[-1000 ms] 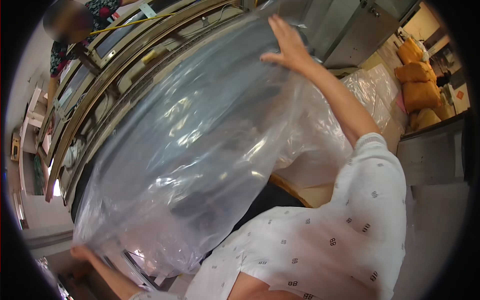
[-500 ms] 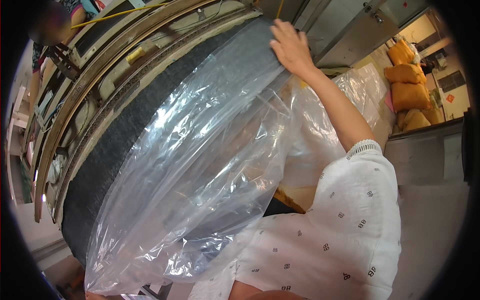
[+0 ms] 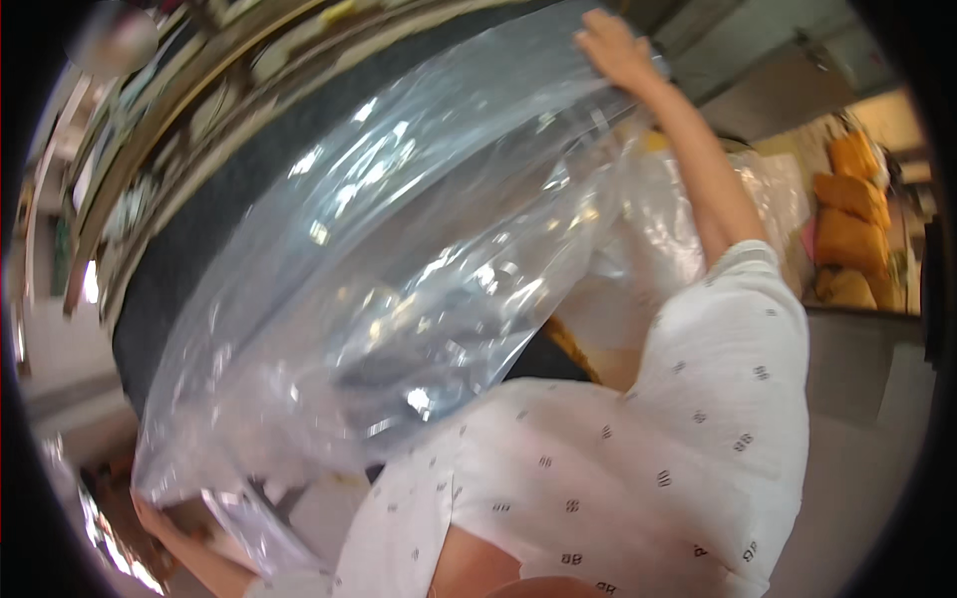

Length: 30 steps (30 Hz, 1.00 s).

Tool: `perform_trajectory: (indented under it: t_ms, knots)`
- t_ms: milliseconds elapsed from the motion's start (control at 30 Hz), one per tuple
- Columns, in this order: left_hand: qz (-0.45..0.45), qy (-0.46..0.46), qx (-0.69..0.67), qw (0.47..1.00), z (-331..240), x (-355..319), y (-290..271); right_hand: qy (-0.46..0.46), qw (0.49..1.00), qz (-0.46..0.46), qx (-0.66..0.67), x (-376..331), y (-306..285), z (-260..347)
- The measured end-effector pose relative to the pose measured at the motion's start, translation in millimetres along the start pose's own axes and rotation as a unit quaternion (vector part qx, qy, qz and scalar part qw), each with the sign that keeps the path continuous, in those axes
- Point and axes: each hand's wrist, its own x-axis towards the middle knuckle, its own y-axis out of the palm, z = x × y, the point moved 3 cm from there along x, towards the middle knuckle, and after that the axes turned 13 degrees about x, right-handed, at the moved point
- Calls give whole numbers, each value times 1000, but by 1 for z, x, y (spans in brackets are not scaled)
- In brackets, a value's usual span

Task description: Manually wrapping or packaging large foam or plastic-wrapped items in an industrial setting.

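A large clear plastic sheet [image 3: 399, 259] spreads across the middle, wrinkled and shiny, over a long dark surface [image 3: 189, 269]. At the lower left my left hand [image 3: 148, 510] is closed on the sheet's gathered near corner. My right arm reaches to the far right end, where my right hand [image 3: 618, 52] lies on the plastic with its fingers stretched out. Motion blurs both hands a little. Beneath the near edge of the sheet, a dark patch with a yellowish-brown edge [image 3: 568, 349] shows beside my white patterned shirt.
Long wooden and metal rails [image 3: 189, 110] run along the far left side. More clear plastic [image 3: 773, 189] lies beyond my right arm. Stuffed orange sacks [image 3: 852, 219] are stacked at the far right, beyond a grey ledge. A blurred person [image 3: 115, 40] is at the upper left.
My left hand and forearm have come further into view, raising the sheet's near-left corner. The view has shifted, and the right hand stays at the sheet's far end.
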Motion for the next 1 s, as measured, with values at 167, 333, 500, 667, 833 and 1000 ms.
perform_trajectory:
  t_ms: [167,333,500,667,833,1000]
  knots:
    - [130,-88,-199,967,-6,1,7,-266,925,51,266,-50,-16,119]
    - [2,-159,-219,963,-4,-25,-41,-317,899,90,287,-108,22,198]
    - [9,-104,-215,971,-8,-69,-77,-350,915,29,201,-105,28,198]
    - [21,-47,-157,986,-21,-133,-84,-258,934,59,241,-54,24,206]
    - [-22,-35,-190,981,5,-153,-92,-210,872,166,409,11,60,183]
    - [-23,0,-222,975,-95,-118,20,-220,827,65,514,61,-22,144]
